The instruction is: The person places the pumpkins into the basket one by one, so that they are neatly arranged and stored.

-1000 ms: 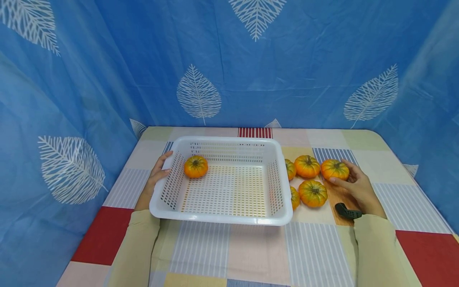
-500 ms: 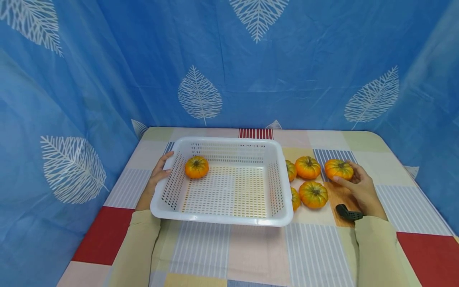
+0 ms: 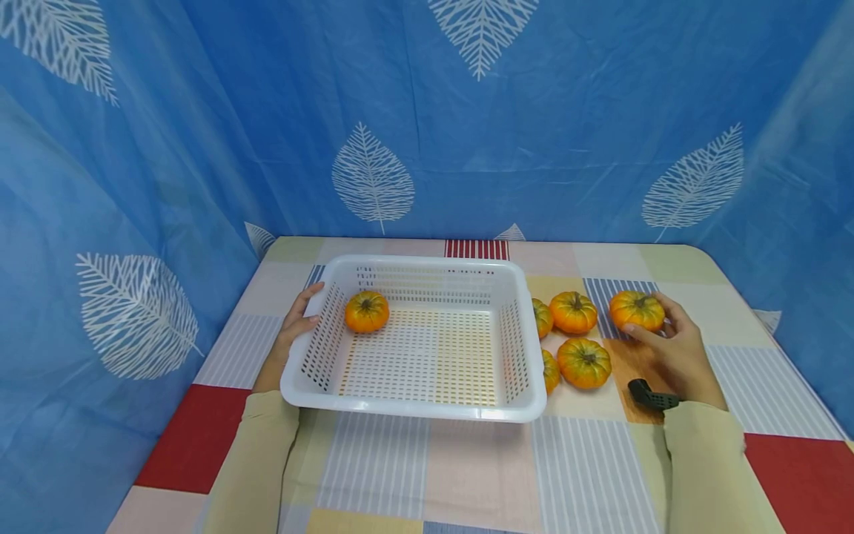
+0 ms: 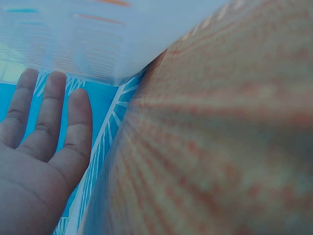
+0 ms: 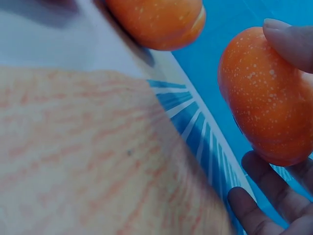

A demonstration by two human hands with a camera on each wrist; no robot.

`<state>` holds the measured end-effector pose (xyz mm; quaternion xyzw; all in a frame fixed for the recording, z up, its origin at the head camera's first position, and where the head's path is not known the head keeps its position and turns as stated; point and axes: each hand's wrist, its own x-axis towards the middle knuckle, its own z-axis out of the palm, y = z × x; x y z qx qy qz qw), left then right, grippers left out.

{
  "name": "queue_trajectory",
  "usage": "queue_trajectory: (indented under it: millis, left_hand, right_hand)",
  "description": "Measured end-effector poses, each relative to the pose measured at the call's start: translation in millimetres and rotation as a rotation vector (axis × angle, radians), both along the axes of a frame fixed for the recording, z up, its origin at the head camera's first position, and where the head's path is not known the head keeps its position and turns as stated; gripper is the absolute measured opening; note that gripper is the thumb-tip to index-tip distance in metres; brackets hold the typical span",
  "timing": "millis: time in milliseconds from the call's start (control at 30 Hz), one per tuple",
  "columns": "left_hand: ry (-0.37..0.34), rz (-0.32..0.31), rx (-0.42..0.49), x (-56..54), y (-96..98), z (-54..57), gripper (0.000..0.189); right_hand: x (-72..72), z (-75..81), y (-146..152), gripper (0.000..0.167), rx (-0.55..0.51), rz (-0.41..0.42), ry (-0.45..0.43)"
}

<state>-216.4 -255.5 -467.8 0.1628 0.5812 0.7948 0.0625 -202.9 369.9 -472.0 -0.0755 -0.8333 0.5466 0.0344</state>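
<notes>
Head view first: from where I stand, the right hand (image 3: 682,348) is wrapped about an orange pumpkin (image 3: 637,311), thumb on the near side, over toward the right of the patchwork cloth (image 3: 480,467). Seen from the right wrist, the thumb presses one face of it while the other fingers curl in around the opposite side; I can't say for sure whether it is off the cloth. Across from it, the left hand (image 3: 287,335) lies against the left side of a white basket (image 3: 414,411), and the left wrist camera shows three fingers fairly straight, tips at the plastic, not clenched. One small pumpkin (image 3: 367,311) sits inside, near the basket's left wall. Between the basket and the right hand rest a back pumpkin (image 3: 573,312) and a front pumpkin (image 3: 584,363), with two half-hidden pumpkins (image 3: 550,371) peeking out past the basket's right wall. Blue curtains (image 3: 567,111) printed with white leaves hang behind, and a dark device (image 3: 654,399) shows at the right wrist.
</notes>
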Motion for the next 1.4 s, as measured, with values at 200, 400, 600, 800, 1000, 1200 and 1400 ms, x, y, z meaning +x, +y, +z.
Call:
queue_trajectory:
  millis: [200, 400, 600, 800, 1000, 1200, 1400]
  left_hand:
    - [-0.001, -0.019, 0.008, 0.4, -1.2, -0.1, 0.062]
    - [-0.005, -0.015, 0.016, 0.5, -0.4, -0.2, 0.062]
    - [0.02, -0.032, 0.014, -0.4, -2.0, -1.7, 0.062]
    - [0.028, -0.033, -0.008, -1.4, -2.7, -1.6, 0.062]
    - [0.03, -0.013, -0.024, -1.3, -2.6, -1.4, 0.062]
    - [0.018, -0.026, -0.004, -1.4, -1.8, -1.0, 0.062]
    - [0.008, -0.025, 0.007, -0.6, -0.8, -0.3, 0.062]
  right_hand:
    - [-0.8, 7.3, -4, 0.092, 0.042, 0.001, 0.009]
    - [-0.2, 21.1, -9, 0.089, 0.079, 0.035, 0.051]
    - [1.9, 36.6, -15, 0.088, 0.124, 0.082, 0.122]
    - [4.6, 48.5, -21, 0.087, 0.151, 0.116, 0.18]
    - [6.0, 59.2, -28, 0.086, 0.154, 0.167, 0.234]
    - [7.8, 67.4, -37, 0.085, 0.18, 0.218, 0.289]
    - [11.2, 73.2, -45, 0.084, 0.2, 0.262, 0.31]
